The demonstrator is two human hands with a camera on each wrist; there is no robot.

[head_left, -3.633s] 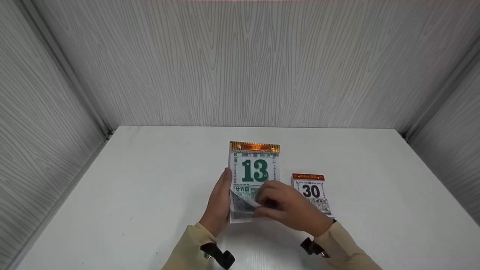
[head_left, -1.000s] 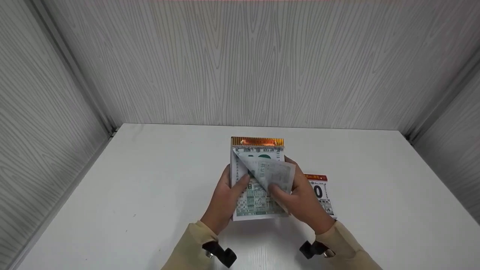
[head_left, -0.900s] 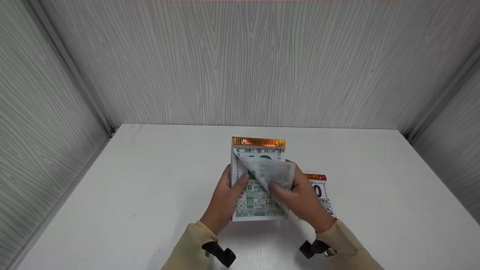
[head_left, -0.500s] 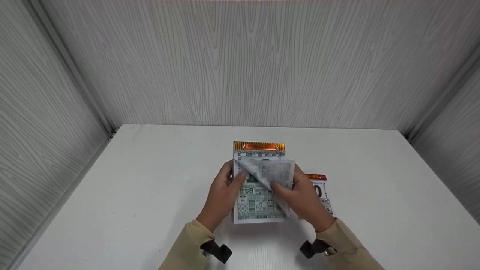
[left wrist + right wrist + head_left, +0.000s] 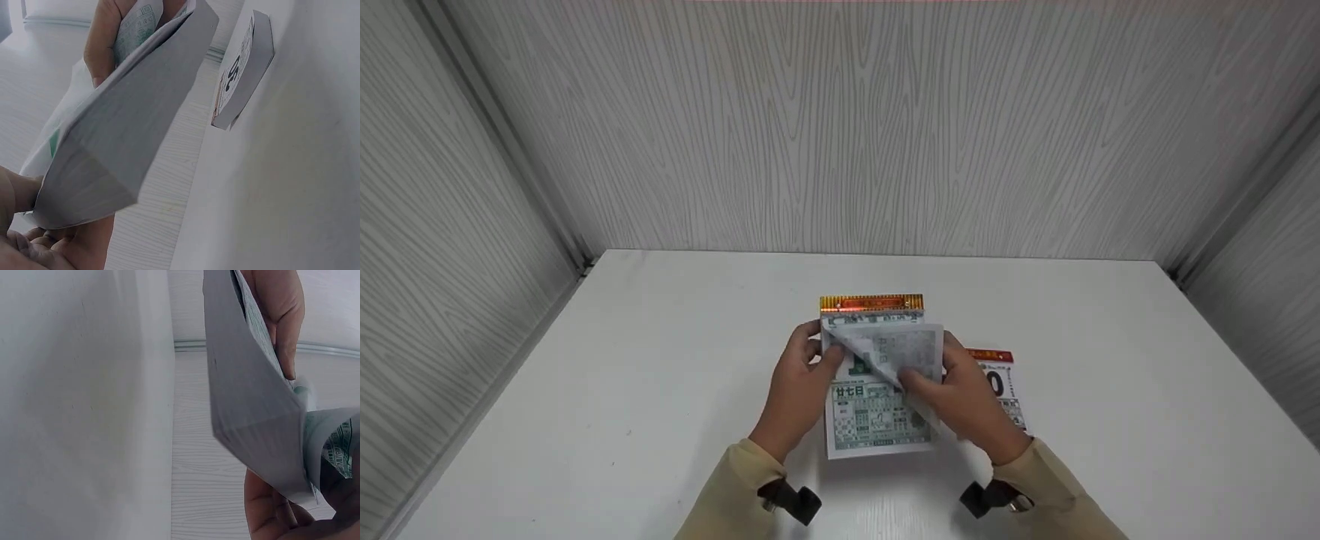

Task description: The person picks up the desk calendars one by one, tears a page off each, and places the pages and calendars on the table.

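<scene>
A thick tear-off calendar (image 5: 881, 431) with a gold and red header strip is held up in both hands, tilted towards me in the head view. My left hand (image 5: 799, 390) grips its left side, thumb on the front page. The right hand (image 5: 967, 394) holds the right side, its thumb on a top sheet (image 5: 911, 346) folded diagonally up and to the right. That sheet partly covers the big green number on the page beneath. In the right wrist view, right-hand fingers (image 5: 267, 503) curl behind the thick pad (image 5: 253, 382).
A smaller tear-off calendar (image 5: 1006, 401) with a red header lies on the white table (image 5: 675, 360) to the right, partly hidden behind the right hand. Grey wood-grain panels (image 5: 840, 127) enclose the table at the back and both sides.
Earlier the green 13 page lay on top, its lower corner lifted by the right hand; now it is folded back. Lately the calendar has lowered slightly towards me, both hands still holding.
</scene>
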